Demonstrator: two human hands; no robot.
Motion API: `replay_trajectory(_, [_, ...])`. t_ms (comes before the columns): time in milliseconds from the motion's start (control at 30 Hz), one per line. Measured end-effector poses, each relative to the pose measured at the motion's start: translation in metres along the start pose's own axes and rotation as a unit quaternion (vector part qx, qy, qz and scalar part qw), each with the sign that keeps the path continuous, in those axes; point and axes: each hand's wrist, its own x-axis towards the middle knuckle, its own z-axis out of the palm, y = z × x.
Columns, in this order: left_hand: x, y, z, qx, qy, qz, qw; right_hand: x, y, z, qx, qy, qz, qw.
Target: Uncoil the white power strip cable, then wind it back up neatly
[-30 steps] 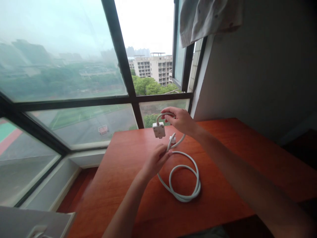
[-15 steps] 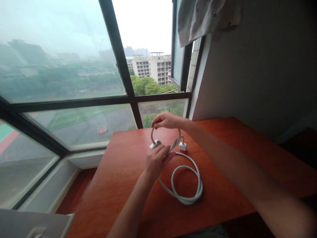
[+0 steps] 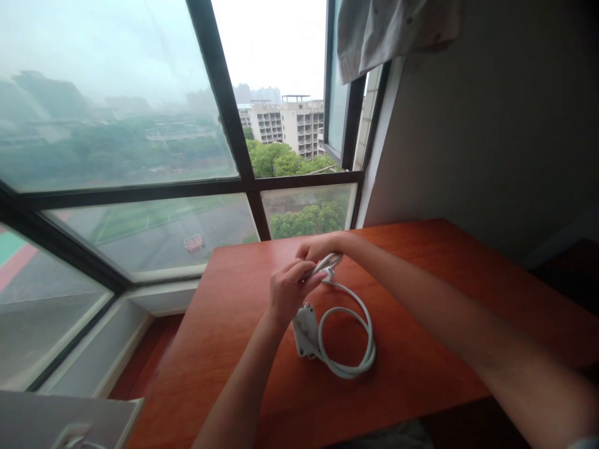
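Note:
A thick white cable (image 3: 369,337) lies in loose loops on the wooden table, and part of it rises in a tight bend between my hands. My left hand (image 3: 291,290) is closed around that raised part. Just behind it, my right hand (image 3: 318,247) is closed on the cable too, its fingertips partly hidden by the left hand. Below my left hand sits a flat white block (image 3: 306,330) with dark spots at its corners; the cable runs close beside it. A small white plug-like piece (image 3: 328,273) shows under the raised loop.
The reddish-brown table (image 3: 224,318) stands against a large window with dark frames (image 3: 140,195). A grey cloth (image 3: 374,37) hangs at the upper right beside the wall. A pale cabinet corner (image 3: 93,415) is at the lower left.
My right hand has come down toward my left hand, and the raised loop has become smaller and tighter. The white block has moved from beyond my left hand to below it.

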Motion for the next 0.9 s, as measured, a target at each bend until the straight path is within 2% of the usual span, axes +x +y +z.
replay_trajectory(133, [-0.003,-0.007,-0.002,-0.006,-0.020,-0.021,1.000,-0.001,0.004,0.005,-0.092,0.035,0.063,0.993])
replay_trajectory(233, [-0.008,-0.016,-0.003,-0.014,-0.044,-0.048,0.998,0.003,0.011,0.008,-0.123,0.043,0.112,0.985])
replay_trajectory(467, [-0.019,-0.040,-0.003,-0.061,-0.090,-0.121,0.987,0.008,0.024,0.010,-0.044,0.095,0.157,0.982])
replay_trajectory(667, [-0.030,-0.052,-0.004,-0.085,-0.082,-0.197,0.973,-0.008,0.036,0.022,0.108,0.159,0.111,0.975])
replay_trajectory(800, [-0.034,-0.058,-0.007,-0.089,-0.046,-0.241,0.965,-0.025,0.039,0.035,0.051,0.209,0.019,0.976])
replay_trajectory(900, [-0.037,-0.062,-0.008,-0.093,-0.028,-0.260,0.961,-0.035,0.041,0.042,-0.017,0.230,-0.019,0.973])
